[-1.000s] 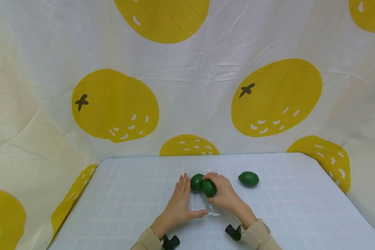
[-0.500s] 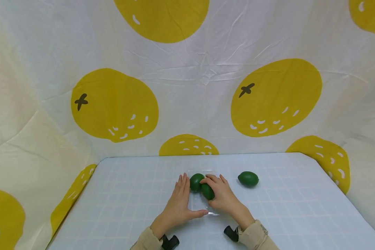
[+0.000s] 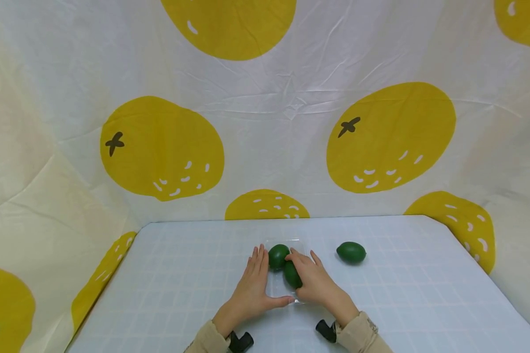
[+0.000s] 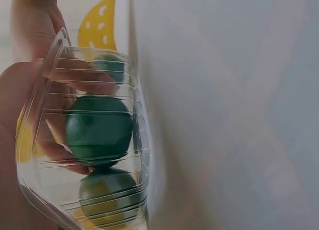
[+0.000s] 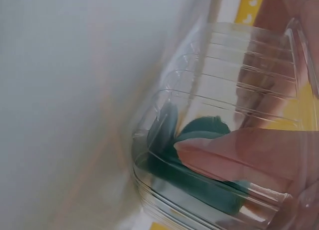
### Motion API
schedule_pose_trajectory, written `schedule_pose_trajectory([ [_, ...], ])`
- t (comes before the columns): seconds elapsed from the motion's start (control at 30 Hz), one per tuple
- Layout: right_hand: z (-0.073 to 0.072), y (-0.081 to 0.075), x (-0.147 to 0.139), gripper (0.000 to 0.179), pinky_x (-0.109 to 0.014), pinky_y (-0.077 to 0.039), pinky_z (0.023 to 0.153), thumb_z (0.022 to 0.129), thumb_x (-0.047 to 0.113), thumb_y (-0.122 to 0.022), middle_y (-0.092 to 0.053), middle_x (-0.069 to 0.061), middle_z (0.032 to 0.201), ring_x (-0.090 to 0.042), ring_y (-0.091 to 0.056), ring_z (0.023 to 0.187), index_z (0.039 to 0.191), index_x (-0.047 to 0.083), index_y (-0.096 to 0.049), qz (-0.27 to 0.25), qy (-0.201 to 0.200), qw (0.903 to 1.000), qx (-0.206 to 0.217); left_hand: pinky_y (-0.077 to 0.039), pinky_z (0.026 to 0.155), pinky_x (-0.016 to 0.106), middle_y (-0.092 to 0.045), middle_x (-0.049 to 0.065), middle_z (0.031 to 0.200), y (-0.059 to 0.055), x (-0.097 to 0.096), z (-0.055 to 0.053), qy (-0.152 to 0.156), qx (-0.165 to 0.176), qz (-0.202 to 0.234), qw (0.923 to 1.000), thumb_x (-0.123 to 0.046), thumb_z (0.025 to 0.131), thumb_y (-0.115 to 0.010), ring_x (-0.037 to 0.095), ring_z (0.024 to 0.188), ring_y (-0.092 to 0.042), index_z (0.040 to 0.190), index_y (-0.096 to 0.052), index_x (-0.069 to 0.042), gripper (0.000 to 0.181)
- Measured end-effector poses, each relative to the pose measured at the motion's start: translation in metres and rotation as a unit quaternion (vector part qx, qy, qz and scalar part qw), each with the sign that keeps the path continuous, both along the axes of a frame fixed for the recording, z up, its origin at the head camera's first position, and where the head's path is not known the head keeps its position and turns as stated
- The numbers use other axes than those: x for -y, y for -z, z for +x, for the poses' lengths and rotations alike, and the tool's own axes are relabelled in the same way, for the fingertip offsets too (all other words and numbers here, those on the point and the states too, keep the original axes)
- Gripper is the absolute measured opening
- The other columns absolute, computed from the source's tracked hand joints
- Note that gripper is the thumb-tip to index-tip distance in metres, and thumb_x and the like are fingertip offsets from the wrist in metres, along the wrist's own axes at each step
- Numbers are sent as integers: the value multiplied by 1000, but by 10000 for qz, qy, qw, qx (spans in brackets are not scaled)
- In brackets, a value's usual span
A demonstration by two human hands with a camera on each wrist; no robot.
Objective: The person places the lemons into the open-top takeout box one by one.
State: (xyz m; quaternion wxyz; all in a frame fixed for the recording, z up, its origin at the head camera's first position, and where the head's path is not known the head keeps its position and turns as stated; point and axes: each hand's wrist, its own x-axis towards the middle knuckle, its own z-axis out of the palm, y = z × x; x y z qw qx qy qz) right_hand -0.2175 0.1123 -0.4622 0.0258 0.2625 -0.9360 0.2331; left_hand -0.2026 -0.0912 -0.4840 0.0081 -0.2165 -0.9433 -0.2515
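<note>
A clear plastic clamshell box (image 3: 297,242) lies on the table between my two hands. My left hand (image 3: 250,291) rests along its left side, fingers straight and thumb stretched across the near edge. Inside the box, a green lime (image 3: 278,257) sits at the far left. My right hand (image 3: 320,282) reaches into the box and grips a second lime (image 3: 292,275), just nearer than the first. In the right wrist view the thumb (image 5: 214,153) presses on that lime (image 5: 199,187) behind the clear wall. A third lime (image 3: 351,253) lies outside, right of the box.
The table (image 3: 194,264) wears a pale checked cloth. A white curtain (image 3: 274,147) printed with yellow fruit hangs behind it and along both sides. A small black camera mount (image 3: 240,342) sits at the left wrist, and another (image 3: 326,331) at the right.
My right hand has brought the gripped lime lower and a little nearer inside the box, and its forearm has shifted slightly left. The left hand and the other limes stay put.
</note>
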Motion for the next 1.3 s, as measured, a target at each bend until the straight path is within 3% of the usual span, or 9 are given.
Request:
schedule_pose_trajectory([
  [0.37,0,-9,-6,76,-67,-16,114,69,0,-79,-42,-26,149,-39,-40,137,139,3,-49,-245,-331,9989,212,-9,121,51,11,12,165,0,0,0,21,-16,-9,10000,-88,72,-55,30,151,6,157,-7,3,134],
  [0.6,-1,-19,-13,62,-67,-18,113,85,20,-78,-45,-25,147,-40,-40,137,138,1,-51,-745,-478,9955,346,-9,121,50,10,14,164,0,1,0,41,-131,-15,9999,-87,72,-56,32,151,5,156,-9,5,133],
  [0.73,0,-29,-19,56,-68,-25,110,92,31,-71,-47,-22,146,-43,-40,136,136,2,-53,-1286,-288,9911,198,-10,121,51,9,15,164,2,1,-1,50,-174,-21,9998,-86,72,-57,33,151,4,156,-10,5,133],
  [0.87,-2,-34,-26,50,-64,-35,107,93,26,-70,-50,-19,144,-42,-44,134,135,3,-55,-1794,209,9831,-290,-11,121,51,8,14,165,1,1,-1,31,-132,-19,9999,-87,71,-57,32,151,4,156,-10,5,134],
  [0.97,-7,-34,-32,45,-60,-39,106,91,17,-72,-54,-20,139,-39,-48,130,132,1,-57,-2021,683,9727,-914,-10,121,51,8,14,165,0,1,0,-9,-68,-32,10000,-88,70,-56,30,152,5,157,-9,4,135],
  [1.03,-10,-34,-37,44,-60,-40,104,89,11,-72,-56,-22,135,-40,-50,127,129,-1,-58,-2234,1021,9606,-1303,-11,121,51,7,14,165,0,0,0,-37,-59,-41,10000,-89,70,-56,30,152,5,157,-10,4,135],
  [1.17,-16,-32,-45,39,-59,-41,98,86,2,-73,-58,-25,127,-42,-52,119,122,-5,-60,-2782,1624,9273,-1908,-10,121,50,8,13,165,0,0,0,-53,-35,-55,10000,-90,69,-55,29,152,5,157,-9,3,136],
  [1.3,-21,-28,-54,36,-57,-39,95,83,-2,-71,-57,-26,124,-45,-50,114,118,-7,-62,-3105,2180,8981,-2224,-9,121,49,11,11,165,1,0,0,-35,-22,-42,10000,-90,69,-55,29,152,6,157,-8,2,136],
])
